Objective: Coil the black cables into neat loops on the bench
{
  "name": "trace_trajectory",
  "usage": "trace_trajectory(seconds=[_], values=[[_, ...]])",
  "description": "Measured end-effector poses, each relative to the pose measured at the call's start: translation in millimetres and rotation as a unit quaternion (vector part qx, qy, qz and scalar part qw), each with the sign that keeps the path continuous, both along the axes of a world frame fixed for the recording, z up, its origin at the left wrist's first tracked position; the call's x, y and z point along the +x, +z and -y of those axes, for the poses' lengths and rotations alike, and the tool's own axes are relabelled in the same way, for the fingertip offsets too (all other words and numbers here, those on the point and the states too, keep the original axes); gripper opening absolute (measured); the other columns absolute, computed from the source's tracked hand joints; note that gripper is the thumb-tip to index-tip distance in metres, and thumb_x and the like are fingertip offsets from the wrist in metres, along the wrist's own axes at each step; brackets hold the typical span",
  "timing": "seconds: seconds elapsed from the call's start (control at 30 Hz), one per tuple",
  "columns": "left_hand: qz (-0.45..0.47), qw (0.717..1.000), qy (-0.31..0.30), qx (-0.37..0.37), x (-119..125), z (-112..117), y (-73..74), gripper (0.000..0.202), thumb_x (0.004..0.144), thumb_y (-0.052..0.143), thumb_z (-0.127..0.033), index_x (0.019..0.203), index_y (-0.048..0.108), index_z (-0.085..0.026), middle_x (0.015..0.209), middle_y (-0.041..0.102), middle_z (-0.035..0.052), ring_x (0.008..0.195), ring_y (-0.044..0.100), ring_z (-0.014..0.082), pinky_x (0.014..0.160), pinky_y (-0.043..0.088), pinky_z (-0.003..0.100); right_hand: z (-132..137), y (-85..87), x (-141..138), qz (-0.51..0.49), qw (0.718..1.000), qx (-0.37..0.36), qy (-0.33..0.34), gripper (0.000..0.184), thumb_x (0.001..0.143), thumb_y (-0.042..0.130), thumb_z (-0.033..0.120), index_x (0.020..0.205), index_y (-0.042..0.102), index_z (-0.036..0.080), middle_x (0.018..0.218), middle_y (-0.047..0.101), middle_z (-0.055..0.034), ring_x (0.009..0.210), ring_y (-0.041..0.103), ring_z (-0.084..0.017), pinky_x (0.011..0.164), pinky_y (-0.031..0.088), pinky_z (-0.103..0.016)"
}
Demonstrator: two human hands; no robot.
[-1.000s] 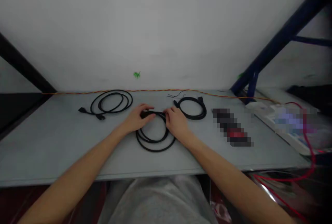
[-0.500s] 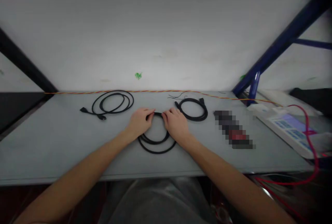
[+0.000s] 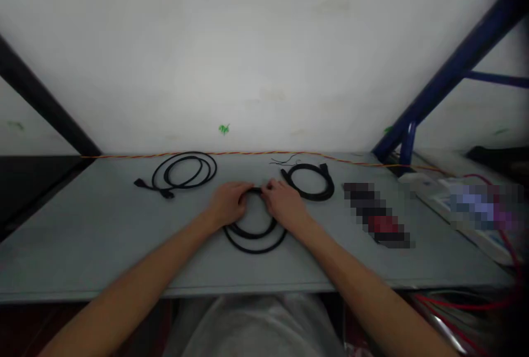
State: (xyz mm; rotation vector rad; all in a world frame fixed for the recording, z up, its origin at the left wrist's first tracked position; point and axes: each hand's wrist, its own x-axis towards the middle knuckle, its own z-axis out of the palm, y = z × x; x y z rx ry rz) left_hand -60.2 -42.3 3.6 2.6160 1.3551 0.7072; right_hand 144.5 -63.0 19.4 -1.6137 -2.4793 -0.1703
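Note:
A black cable (image 3: 255,251) lies in loose loops on the grey tabletop (image 3: 99,247), close to its front edge. My left hand (image 3: 228,203) is closed on the far left part of the coil, fingers curled round it. Opposite it, my right hand (image 3: 284,203) pinches the far right part, and a short dark stretch of cable shows between the two hands. The cable's ends are hidden by my fingers. Just beyond my right hand sits a tighter coil of black cable (image 3: 318,197) with its plug upward at the right.
At the back left lies another loosely looped black cable (image 3: 212,169) with plugs. A red-and-yellow twisted wire (image 3: 256,152) runs along the wall. On the right are a blurred-out dark object (image 3: 367,211), a white power strip-like box (image 3: 438,197) and blue metal posts (image 3: 438,84).
The view has tilted up slightly, so everything sits a little lower. Both hands keep their hold on the coil, the fingertips having shifted only slightly.

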Motion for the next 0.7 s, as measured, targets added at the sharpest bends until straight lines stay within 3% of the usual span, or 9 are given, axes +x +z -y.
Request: trace_trajectory(seconds=[0.13,0.23,0.5,0.7], values=[[-0.019,0.999,0.028,0.032,-1.8,-2.7,1.6,0.029,0.097,0.057,-0.026,0.114,0.079,-0.019,0.104,0.074,0.0109,0.102,0.066,0.0255,0.097,0.054,0.04,-2.6,3.4,3.1,-0.041,0.998,-0.036,-0.011,0.028,0.105,0.048,0.025,0.111,0.076,0.022,0.115,0.069,-0.0084,0.103,0.064,-0.022,0.082,0.047,-0.029],[-0.051,0.998,0.026,0.031,-3.1,-4.4,1.4,0.03,0.098,0.055,-0.025,0.115,0.079,-0.02,0.094,0.071,0.0103,0.094,0.064,0.0243,0.089,0.053,0.038,-1.8,5.1,2.2,-0.059,0.997,-0.052,-0.017,0.029,0.105,0.049,0.024,0.112,0.077,0.022,0.114,0.07,-0.0083,0.103,0.065,-0.021,0.084,0.047,-0.028],[-0.139,0.989,0.051,0.019,3.4,-1.5,11.5,0.034,0.103,0.051,-0.037,0.124,0.075,-0.026,0.096,0.072,0.0111,0.096,0.065,0.0259,0.082,0.05,0.036,0.9,-0.1,-8.7,-0.017,0.998,-0.027,-0.048,0.029,0.103,0.048,0.02,0.107,0.076,0.018,0.106,0.071,-0.014,0.103,0.063,-0.026,0.084,0.048,-0.033],[-0.183,0.979,0.092,0.005,14.0,5.9,21.2,0.035,0.104,0.046,-0.031,0.117,0.078,-0.026,0.093,0.071,0.0121,0.089,0.066,0.0269,0.074,0.049,0.036,2.6,-1.4,-13.3,-0.02,0.997,-0.024,-0.073,0.029,0.101,0.048,0.017,0.107,0.076,0.019,0.106,0.071,-0.0136,0.101,0.064,-0.026,0.081,0.049,-0.033]])
